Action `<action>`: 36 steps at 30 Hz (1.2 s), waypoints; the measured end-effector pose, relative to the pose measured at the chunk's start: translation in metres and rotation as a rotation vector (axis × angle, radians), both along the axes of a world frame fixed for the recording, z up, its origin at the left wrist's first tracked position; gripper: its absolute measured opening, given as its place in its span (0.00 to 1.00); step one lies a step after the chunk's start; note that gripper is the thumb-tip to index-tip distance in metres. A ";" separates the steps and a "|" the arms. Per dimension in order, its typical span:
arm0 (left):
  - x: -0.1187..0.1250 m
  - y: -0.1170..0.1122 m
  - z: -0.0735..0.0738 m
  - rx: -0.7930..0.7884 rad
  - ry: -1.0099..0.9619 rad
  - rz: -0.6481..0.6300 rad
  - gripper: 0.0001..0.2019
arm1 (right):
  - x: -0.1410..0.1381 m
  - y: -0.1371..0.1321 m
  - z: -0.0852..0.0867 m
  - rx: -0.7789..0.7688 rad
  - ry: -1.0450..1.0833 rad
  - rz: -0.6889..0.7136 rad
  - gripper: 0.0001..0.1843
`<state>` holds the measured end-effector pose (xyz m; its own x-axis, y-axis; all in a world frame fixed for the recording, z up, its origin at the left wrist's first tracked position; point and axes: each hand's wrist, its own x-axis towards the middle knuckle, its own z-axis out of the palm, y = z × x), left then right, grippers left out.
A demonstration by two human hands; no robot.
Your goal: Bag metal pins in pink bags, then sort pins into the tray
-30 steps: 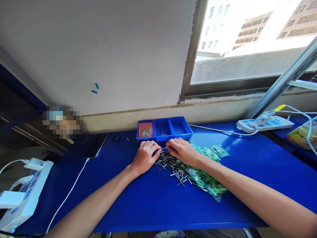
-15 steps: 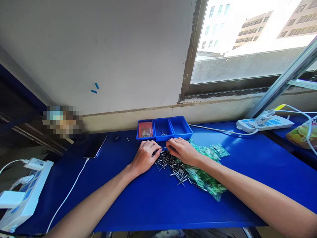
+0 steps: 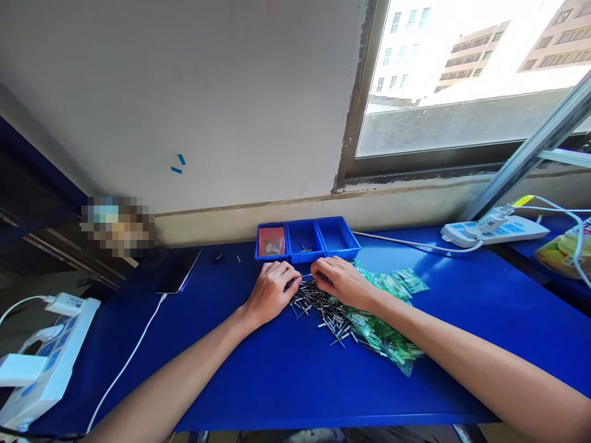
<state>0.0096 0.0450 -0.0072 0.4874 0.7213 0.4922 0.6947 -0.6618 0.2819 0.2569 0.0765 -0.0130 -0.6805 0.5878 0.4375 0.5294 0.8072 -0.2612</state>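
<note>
A pile of small metal pins [image 3: 323, 307] lies on the blue table [image 3: 286, 375], partly over green plastic packets [image 3: 385, 332]. My left hand [image 3: 272, 290] rests at the pile's left end, fingers curled and pinched over the pins. My right hand [image 3: 339, 280] sits opposite, fingers also curled onto the pins, the two hands' fingertips nearly meeting. What each pinch holds is too small to name. Just beyond the hands stand three joined blue trays [image 3: 342, 246]; the left one holds a red packet [image 3: 271, 241], the middle one a few pins.
A dark phone [image 3: 178, 271] with a white cable lies at the left. White power strips sit at the far left [image 3: 44, 363] and back right [image 3: 496, 231]. A yellow bag [image 3: 566, 252] lies at the right edge. Wall and window stand behind.
</note>
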 end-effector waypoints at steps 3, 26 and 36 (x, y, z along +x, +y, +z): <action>0.000 0.000 0.000 -0.005 -0.001 0.003 0.07 | 0.000 0.000 -0.001 -0.006 0.009 0.008 0.03; 0.001 -0.001 0.003 -0.001 -0.019 -0.029 0.03 | 0.000 0.001 -0.001 0.026 0.000 0.013 0.02; 0.001 -0.002 0.003 0.002 -0.011 -0.019 0.06 | -0.001 0.000 0.001 0.021 -0.003 -0.006 0.03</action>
